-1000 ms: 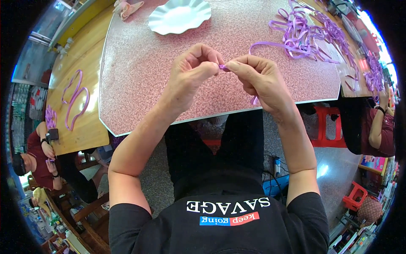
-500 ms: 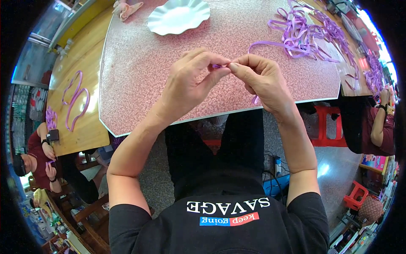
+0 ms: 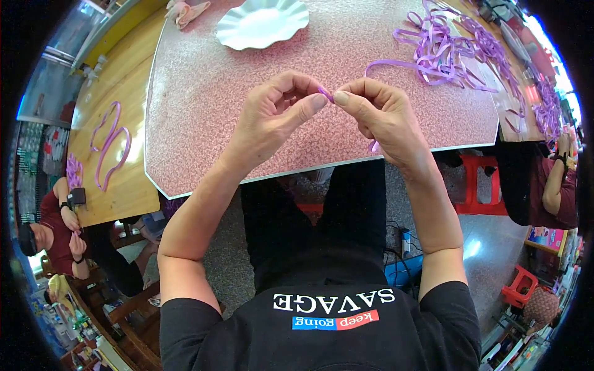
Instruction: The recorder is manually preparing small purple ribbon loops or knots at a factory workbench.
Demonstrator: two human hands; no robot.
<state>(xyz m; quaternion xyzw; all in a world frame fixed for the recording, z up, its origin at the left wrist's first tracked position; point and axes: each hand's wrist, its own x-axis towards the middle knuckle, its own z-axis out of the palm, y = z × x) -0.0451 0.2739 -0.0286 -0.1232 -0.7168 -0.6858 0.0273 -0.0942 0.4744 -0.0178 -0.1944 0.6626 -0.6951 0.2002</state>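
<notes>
A narrow purple ribbon [image 3: 327, 94] is pinched between my two hands over the pink speckled table. My left hand [image 3: 278, 114] grips it between thumb and forefinger, the other fingers curled behind. Close beside it, my right hand [image 3: 380, 114] pinches the ribbon with thumb and fingertips. A short purple length hangs below the right palm, and another strand runs from behind the right hand to a tangled heap of purple ribbon [image 3: 436, 52] at the far right. How the ribbon is folded between the fingertips is too small to make out.
A white wavy-rimmed plate [image 3: 263, 25] sits at the table's far side, with a pale pink cloth-like item [image 3: 185, 12] left of it. A ribbon loop [image 3: 127, 148] lies on the wooden table [image 3: 117, 198] at left. Other people sit at both sides. A red stool [image 3: 479, 185] stands at right.
My left hand has shifted slightly left and turned, its fingertips drawing a little away from the right ones, so more ribbon shows between them. My right hand stays nearly still.
</notes>
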